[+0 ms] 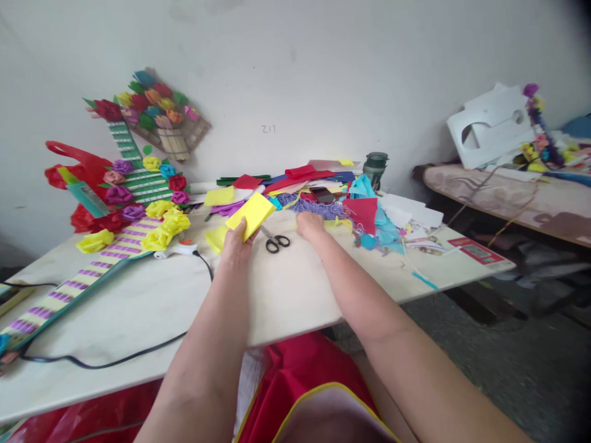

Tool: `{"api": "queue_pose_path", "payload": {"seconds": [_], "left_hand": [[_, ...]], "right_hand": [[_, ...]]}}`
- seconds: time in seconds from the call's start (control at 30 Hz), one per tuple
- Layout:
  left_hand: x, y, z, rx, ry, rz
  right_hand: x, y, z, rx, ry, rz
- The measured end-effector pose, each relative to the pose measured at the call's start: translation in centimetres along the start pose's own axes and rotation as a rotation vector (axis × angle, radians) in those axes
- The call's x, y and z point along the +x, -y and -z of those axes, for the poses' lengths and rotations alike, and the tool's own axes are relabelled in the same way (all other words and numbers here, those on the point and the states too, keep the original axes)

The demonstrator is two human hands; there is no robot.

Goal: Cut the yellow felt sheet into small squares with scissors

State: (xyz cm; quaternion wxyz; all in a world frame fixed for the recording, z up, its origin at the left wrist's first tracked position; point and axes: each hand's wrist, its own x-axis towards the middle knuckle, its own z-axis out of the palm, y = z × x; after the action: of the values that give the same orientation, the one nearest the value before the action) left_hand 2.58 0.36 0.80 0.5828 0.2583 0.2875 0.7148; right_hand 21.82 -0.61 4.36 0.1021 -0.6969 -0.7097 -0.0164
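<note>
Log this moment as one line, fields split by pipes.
left hand: holding yellow piece | right hand: curled, near purple shreds, contents unclear | scissors: on table, between hands

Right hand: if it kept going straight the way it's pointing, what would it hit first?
Most likely the tangle of purple strands just beyond the right hand; one view leaves the remaining gap, if any, unclear.

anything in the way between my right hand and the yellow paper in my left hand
Yes: the black-handled scissors lie on the tabletop between your right hand and the yellow paper in your left hand. They lie flat, so your right hand could probably pass over them.
</note>
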Motion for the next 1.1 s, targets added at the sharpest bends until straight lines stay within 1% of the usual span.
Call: {"api": "queue_pose_path", "payload": {"seconds": [0.07, 0.1, 0.13, 0.17, 0.23, 0.27, 0.33, 0.4, 0.47, 0.53, 0.57, 0.63, 0.7, 0.77, 0.87, 1.0, 1.1], "left_hand": [[-0.1, 0.0, -0.1, 0.012, 0.007, 0.004], [-0.2, 0.0, -0.2, 0.02, 0.013, 0.009], [-0.3, 0.0, -0.3, 0.028, 0.021, 0.014], [-0.4, 0.0, -0.4, 0.037, 0.031, 0.02], [-0.7, 0.0, -0.5, 0.055, 0.052, 0.027], [-0.8, 0.0, -0.5, 0.064, 0.06, 0.029], [-1.0, 0.0, -0.6, 0.087, 0.065, 0.03], [-1.1, 0.0, -0.6, 0.121, 0.08, 0.039], [-1.3, 0.0, -0.5, 0.158, 0.124, 0.062], [-1.3, 0.1, -0.5, 0.185, 0.179, 0.086], [-1.3, 0.2, -0.5, 0.195, 0.202, 0.095], [-1.4, 0.4, -0.4, 0.214, 0.232, 0.105], [-1.4, 0.6, -0.4, 0.245, 0.256, 0.117], [-1.4, 0.8, -0.5, 0.279, 0.279, 0.128], [-1.4, 1.1, -0.5, 0.306, 0.289, 0.132], [-1.1, 1.2, -0.4, 0.285, 0.254, 0.111], [-0.9, 1.3, -0.3, 0.319, 0.221, 0.098]], "right_hand": [[0.0, -1.8, 1.0, 0.01, -0.207, -0.233], [0.0, -2.7, 1.4, 0.015, -0.314, -0.317], [-0.1, -3.4, 1.6, 0.03, -0.398, -0.361], [-0.1, -3.9, 1.7, 0.059, -0.448, -0.38], [0.1, -4.2, 1.5, 0.144, -0.506, -0.338], [0.2, -4.0, 1.3, 0.213, -0.502, -0.305], [0.7, -3.2, 0.7, 0.429, -0.433, -0.233], [1.1, -2.2, 0.1, 0.745, -0.311, -0.164], [1.3, -1.4, -0.2, 1.054, -0.193, -0.134], [1.3, -0.8, -0.5, 1.276, -0.09, -0.126], [1.2, -0.6, -0.6, 1.348, -0.042, -0.115], [1.1, -0.1, -1.0, 1.427, 0.049, -0.064], [1.0, 0.3, -1.5, 1.459, 0.089, -0.005], [1.1, 0.7, -2.2, 1.479, 0.059, 0.013], [1.3, 1.2, -2.9, 1.525, 0.009, -0.036], [1.3, 1.1, -3.1, 1.583, -0.008, -0.075], [1.2, 0.9, -2.9, 1.597, 0.013, -0.064]]}}
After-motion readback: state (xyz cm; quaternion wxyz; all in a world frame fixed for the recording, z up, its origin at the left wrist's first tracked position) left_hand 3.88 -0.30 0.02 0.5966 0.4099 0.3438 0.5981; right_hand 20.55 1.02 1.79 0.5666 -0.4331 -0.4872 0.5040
